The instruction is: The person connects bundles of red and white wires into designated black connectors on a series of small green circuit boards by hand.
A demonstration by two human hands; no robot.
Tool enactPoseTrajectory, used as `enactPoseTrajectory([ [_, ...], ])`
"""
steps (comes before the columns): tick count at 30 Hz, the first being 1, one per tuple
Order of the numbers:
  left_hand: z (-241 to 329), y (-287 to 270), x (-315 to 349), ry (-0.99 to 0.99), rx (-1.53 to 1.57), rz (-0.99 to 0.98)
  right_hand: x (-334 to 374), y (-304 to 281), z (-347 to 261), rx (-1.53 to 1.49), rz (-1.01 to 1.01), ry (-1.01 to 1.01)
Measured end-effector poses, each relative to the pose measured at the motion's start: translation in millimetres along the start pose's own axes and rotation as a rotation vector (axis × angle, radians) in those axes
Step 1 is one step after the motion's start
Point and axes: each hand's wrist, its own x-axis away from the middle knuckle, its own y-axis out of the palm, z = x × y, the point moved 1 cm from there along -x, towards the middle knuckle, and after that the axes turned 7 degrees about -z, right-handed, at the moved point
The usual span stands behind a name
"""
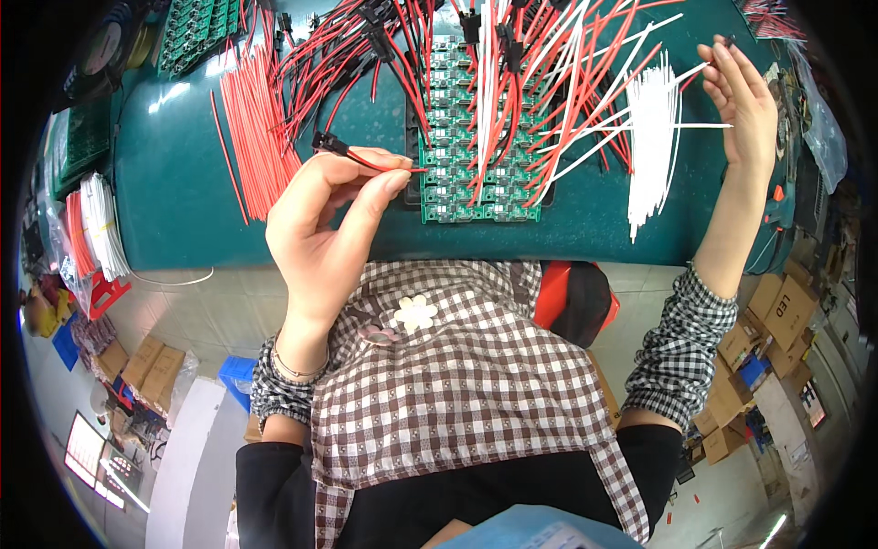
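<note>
My left hand (320, 229) pinches a red-and-black wire lead (361, 163) between thumb and forefinger. The lead's black plug (329, 144) sticks out to the left, and its red wire end reaches the left edge of a green circuit board panel (455, 212). Red and white wires stand up from many places on the panel. At the upper right my right hand (743, 101) is raised beside a bundle of white wires (651, 146). Its fingers are drawn together, with a small dark piece at the tips that I cannot make out. White wire ends lie close to that hand.
Red wires (256, 137) lie bundled on the green table mat (183, 220), left of the panel. Leads with black plugs (380, 41) spread behind it. More circuit boards (197, 32) lie at the far left. Cardboard boxes (782, 316) stand on the floor at right.
</note>
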Motion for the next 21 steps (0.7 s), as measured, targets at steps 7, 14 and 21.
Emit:
enactPoseTrajectory([
  [7, 0, 3, -3, 0.006, -0.017, 0.0, 26, -1, -5, 0.003, 0.093, 0.012],
  [14, 3, 7, -2, 0.01, -0.021, -0.004, 47, -11, -6, -0.031, 0.165, 0.027],
  [21, 6, 13, -4, 0.003, -0.034, -0.01, 68, -21, 6, -0.12, 0.204, 0.045],
])
